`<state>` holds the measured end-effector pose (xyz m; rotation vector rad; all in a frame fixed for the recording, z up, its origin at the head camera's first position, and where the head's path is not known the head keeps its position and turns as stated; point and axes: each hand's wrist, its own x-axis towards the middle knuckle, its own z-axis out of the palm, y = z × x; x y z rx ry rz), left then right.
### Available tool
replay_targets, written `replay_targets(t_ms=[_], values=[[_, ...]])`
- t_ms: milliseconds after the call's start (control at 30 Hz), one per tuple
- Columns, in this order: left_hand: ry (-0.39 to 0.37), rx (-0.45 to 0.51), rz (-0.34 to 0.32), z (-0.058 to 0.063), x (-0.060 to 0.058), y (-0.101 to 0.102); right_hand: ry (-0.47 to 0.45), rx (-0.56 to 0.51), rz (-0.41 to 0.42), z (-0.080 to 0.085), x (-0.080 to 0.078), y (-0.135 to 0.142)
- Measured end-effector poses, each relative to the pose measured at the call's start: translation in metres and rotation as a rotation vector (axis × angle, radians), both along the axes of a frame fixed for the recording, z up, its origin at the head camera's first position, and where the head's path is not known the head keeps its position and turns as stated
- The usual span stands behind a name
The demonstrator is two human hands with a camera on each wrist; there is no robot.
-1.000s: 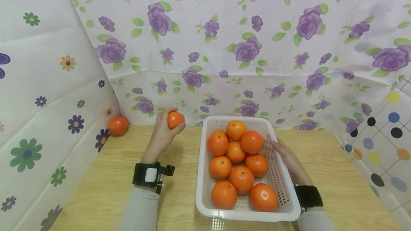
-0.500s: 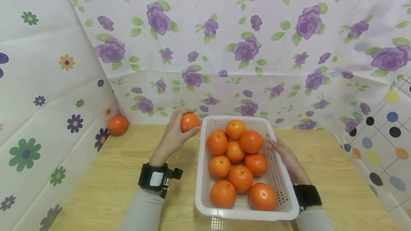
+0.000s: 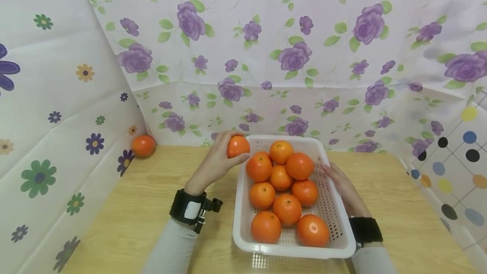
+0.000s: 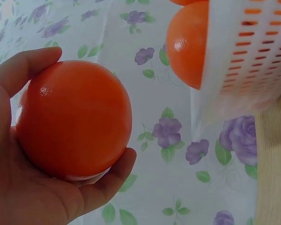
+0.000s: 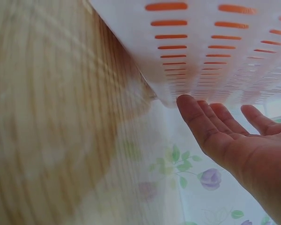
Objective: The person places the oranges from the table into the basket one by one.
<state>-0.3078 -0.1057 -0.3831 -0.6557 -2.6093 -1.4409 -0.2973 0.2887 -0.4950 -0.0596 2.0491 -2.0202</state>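
Note:
My left hand (image 3: 222, 160) grips an orange (image 3: 238, 146) between thumb and fingers at the far left corner of a white plastic basket (image 3: 239, 223). In the left wrist view the held orange (image 4: 75, 119) sits in the palm, apart from the basket's slotted wall (image 4: 225, 98). Several oranges (image 3: 287, 209) lie inside the basket. On its right side my right hand (image 3: 342, 187) touches the outer wall. The right wrist view shows that hand (image 5: 243, 140) with fairly straight fingers, their tips at the slotted wall (image 5: 192, 56).
Another orange (image 3: 143, 146) lies at the back left corner of the wooden table (image 3: 152, 206), against the white flowered sheet (image 3: 68, 109). A purple-flowered sheet (image 3: 262, 54) hangs behind the table. A dotted sheet (image 3: 456, 172) stands at the right.
My left hand has carried the orange rightward, from over the table to the basket's far left corner. The right hand has stayed at the basket's side, and the basket has not moved.

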Motion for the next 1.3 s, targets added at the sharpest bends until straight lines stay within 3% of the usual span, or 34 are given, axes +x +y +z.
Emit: replay_targets(t_ms=[567,833,1100,1300], values=[[-0.017,-0.134,-0.189,0.023,0.011,0.030,0.004,0.000,0.007,0.001,0.001,0.000],[-0.035,-0.242,-0.229,0.021,0.010,0.046,0.003,-0.026,0.010,0.001,0.001,-0.002],[-0.076,-0.277,-0.315,0.021,0.009,0.065,0.019,0.002,-0.005,0.000,0.000,0.000],[-0.094,-0.372,-0.359,0.018,0.010,0.080,0.013,0.012,-0.006,0.000,0.000,0.000]])
